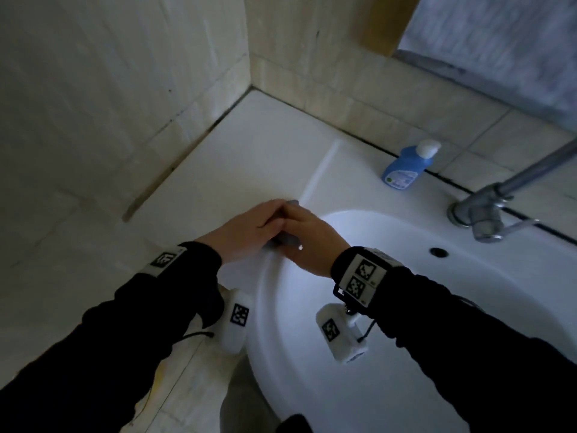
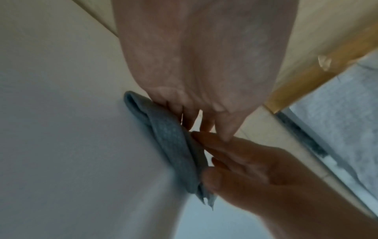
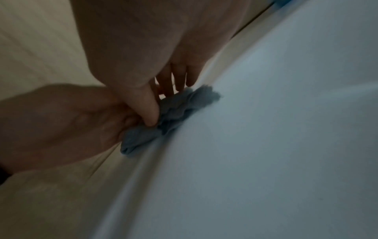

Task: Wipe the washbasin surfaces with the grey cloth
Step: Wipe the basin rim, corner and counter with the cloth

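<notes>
White basin (image 1: 312, 354), glossy, lit bright inside bowl; flat ledge runs off to left corner. Tap (image 1: 487, 210) at back right, blue bottle (image 1: 402, 167) on back ledge. Left hand (image 1: 249, 232) and right hand (image 1: 309, 242) side by side on left rim, both pressing down on cloth (image 2: 174, 142), fingers fairly straight, thumbs tucked against it. Cloth grey, waffle-ish weave, bunched into folded wad, frayed corner poking out, almost hidden under hands.

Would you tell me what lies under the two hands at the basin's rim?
The bunched grey cloth, pressed on the washbasin rim by left hand and right hand. Its middle is covered.
</notes>
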The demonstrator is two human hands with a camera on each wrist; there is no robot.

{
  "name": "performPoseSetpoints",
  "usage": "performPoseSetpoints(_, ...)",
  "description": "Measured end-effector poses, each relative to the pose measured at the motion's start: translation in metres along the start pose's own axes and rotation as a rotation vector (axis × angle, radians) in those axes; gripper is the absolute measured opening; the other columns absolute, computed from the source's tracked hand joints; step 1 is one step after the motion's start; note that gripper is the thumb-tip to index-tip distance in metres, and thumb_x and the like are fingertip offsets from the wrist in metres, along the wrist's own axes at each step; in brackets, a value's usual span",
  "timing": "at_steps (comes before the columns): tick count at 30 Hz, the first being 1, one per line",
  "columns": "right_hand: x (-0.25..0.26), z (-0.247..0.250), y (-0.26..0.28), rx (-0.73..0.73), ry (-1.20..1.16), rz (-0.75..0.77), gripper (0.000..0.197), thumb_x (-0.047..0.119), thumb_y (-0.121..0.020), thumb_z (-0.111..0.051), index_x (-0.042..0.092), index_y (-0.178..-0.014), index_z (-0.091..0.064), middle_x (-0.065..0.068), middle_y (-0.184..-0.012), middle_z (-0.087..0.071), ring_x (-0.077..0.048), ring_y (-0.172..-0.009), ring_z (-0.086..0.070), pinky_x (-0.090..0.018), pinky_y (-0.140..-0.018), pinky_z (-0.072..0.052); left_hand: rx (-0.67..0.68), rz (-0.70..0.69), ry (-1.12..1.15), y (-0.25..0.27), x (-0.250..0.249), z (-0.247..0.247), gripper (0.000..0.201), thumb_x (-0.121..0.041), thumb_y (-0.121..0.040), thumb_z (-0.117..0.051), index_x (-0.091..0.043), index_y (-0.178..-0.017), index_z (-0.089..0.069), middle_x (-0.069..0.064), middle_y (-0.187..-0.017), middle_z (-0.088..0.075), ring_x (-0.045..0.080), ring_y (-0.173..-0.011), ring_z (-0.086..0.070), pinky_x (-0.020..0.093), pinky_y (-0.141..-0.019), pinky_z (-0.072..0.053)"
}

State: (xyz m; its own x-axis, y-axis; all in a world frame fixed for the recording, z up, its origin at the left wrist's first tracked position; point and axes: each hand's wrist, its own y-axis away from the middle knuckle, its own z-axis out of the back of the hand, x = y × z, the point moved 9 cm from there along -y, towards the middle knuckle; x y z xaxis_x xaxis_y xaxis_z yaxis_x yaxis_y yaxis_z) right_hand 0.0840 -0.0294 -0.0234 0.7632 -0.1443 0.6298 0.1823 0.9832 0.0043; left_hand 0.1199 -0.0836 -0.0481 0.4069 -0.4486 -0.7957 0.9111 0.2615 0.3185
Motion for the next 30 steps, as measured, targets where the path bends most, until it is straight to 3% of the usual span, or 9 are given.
performPoseSetpoints(3, -0.041, 0.028, 0.019, -0.084, 0.004, -0.29, 0.043, 0.014, -0.082, -0.056, 0.013, -0.124, -0.052, -0.011, -0.144, -0.042, -0.023, -0.132, -0.038, -0.029, -0.107, -0.029, 0.156, 0.021, -0.597, -0.02, 0.012, -0.018, 0.073, -0.045, -0.085, -0.035, -0.014, -0.147, -0.011, 0.011, -0.158, -0.012, 0.03, -0.145, -0.013, 0.036, -0.116, -0.012)
performPoseSetpoints(5, -0.066, 0.045, 0.033, -0.15, 0.035, -0.432, 0.042, 0.018, -0.085, -0.055, 0.015, -0.127, -0.05, -0.008, -0.146, -0.039, -0.019, -0.136, -0.034, -0.025, -0.109, -0.023, 0.166, 0.063, -0.782, -0.028, 0.02, -0.02, 0.073, -0.044, -0.091, -0.037, -0.017, -0.147, 0.002, 0.008, -0.16, 0.005, 0.031, -0.147, 0.0, 0.039, -0.117, -0.005)
performPoseSetpoints(11, -0.103, 0.082, 0.082, -0.346, -0.034, -0.645, 0.029, 0.014, -0.087, -0.053, 0.01, -0.115, -0.059, -0.009, -0.134, -0.053, -0.021, -0.127, -0.044, -0.014, -0.096, -0.022, 0.086, 0.105, -0.794, -0.055, 0.011, -0.013, 0.069, -0.044, -0.095, -0.026, -0.015, -0.146, 0.009, 0.008, -0.159, 0.012, 0.03, -0.147, 0.006, 0.041, -0.118, 0.0)
performPoseSetpoints(16, -0.119, 0.086, 0.123, -0.416, -0.093, -0.753, 0.026, 0.013, -0.086, -0.054, 0.01, -0.111, -0.06, -0.008, -0.131, -0.054, -0.021, -0.125, -0.046, -0.015, -0.093, -0.026, 0.0, 0.195, -0.742, -0.092, -0.001, -0.004, 0.071, -0.047, -0.094, -0.022, -0.009, -0.146, 0.009, 0.013, -0.159, 0.011, 0.033, -0.146, 0.009, 0.044, -0.119, 0.001)
performPoseSetpoints(21, -0.136, 0.094, 0.164, -0.454, -0.111, -0.846, 0.027, 0.011, -0.085, -0.054, 0.009, -0.111, -0.061, -0.009, -0.131, -0.054, -0.023, -0.12, -0.048, -0.008, -0.073, -0.024, -0.029, 0.187, -0.801, -0.107, -0.02, -0.014, 0.08, -0.052, -0.092, -0.025, -0.003, -0.145, 0.008, 0.018, -0.158, 0.01, 0.033, -0.146, 0.011, 0.046, -0.119, 0.001)
performPoseSetpoints(24, -0.147, 0.098, 0.186, -0.504, -0.13, -0.897, 0.025, 0.009, -0.085, -0.054, 0.008, -0.108, -0.062, -0.011, -0.127, -0.056, -0.026, -0.115, -0.052, -0.015, -0.076, -0.029, -0.047, 0.168, -0.772, -0.113, -0.031, -0.031, 0.075, -0.048, -0.093, -0.024, -0.003, -0.145, 0.007, 0.018, -0.158, 0.009, 0.033, -0.146, 0.008, 0.047, -0.119, 0.002)
performPoseSetpoints(27, -0.153, 0.095, 0.201, -0.498, -0.12, -0.928, 0.025, 0.01, -0.085, -0.054, 0.009, -0.109, -0.061, -0.009, -0.129, -0.055, -0.026, -0.113, -0.053, -0.01, -0.071, -0.025, -0.049, 0.129, -0.743, -0.118, -0.044, -0.058, 0.071, -0.044, -0.095, -0.024, -0.002, -0.145, 0.002, 0.019, -0.158, 0.005, 0.033, -0.146, 0.005, 0.048, -0.117, 0.003)
performPoseSetpoints(30, -0.159, 0.096, 0.217, -0.518, -0.122, -0.946, 0.024, 0.01, -0.085, -0.055, 0.01, -0.108, -0.063, -0.008, -0.129, -0.056, -0.023, -0.115, -0.052, -0.008, -0.076, -0.025, -0.075, 0.096, -0.714, -0.123, -0.06, -0.082, 0.068, -0.039, -0.095, -0.026, 0.0, -0.145, -0.001, 0.02, -0.158, 0.001, 0.034, -0.146, 0.002, 0.049, -0.117, 0.001)
